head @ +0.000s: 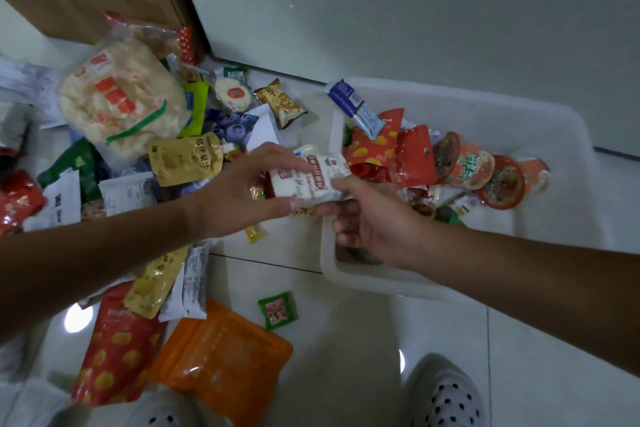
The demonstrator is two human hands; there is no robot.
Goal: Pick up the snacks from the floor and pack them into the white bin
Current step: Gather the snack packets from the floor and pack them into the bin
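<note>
White bin: part full, red packs and noodle cups inside, room left.
Floor pile: many snacks waiting, like big cracker bag and orange pack.
Left hand: pinches white pack.
Right hand: grips same pack from below, right by bin's edge.
Small green pack: alone on floor.

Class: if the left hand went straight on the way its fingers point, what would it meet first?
The left hand, holding the white packet, points towards the right hand gripping the packet's other end; it would likely meet that hand first, then red bags in the white bin.
</note>
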